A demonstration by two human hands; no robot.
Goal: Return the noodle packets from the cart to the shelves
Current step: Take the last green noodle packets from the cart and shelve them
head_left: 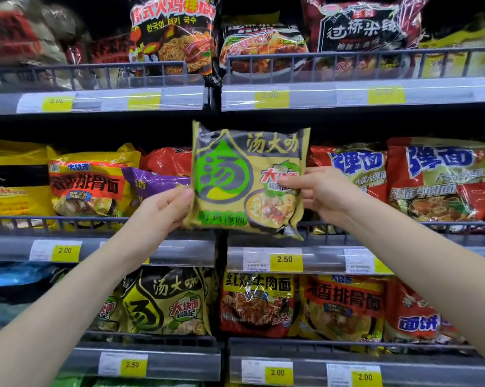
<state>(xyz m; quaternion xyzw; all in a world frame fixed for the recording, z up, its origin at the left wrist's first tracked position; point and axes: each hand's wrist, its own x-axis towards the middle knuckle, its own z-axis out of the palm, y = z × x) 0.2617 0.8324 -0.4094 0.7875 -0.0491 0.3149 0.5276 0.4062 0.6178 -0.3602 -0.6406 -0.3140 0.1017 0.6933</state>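
I hold an olive-yellow noodle packet (235, 177) with a green drop-shaped logo upright in front of the middle shelf (151, 247). My left hand (163, 208) grips its lower left edge. My right hand (319, 191) pinches its right edge, thumb on the front. The packet hangs over the gap where two shelf sections meet, just above the wire rail. A matching olive packet (163, 300) stands on the shelf below. The cart is out of view.
Three shelves are packed with noodle packets behind low wire rails: yellow and purple ones (90, 185) at left, red ones (437, 180) at right, black and red ones (174, 37) above. Yellow price tags (284, 259) line the shelf edges.
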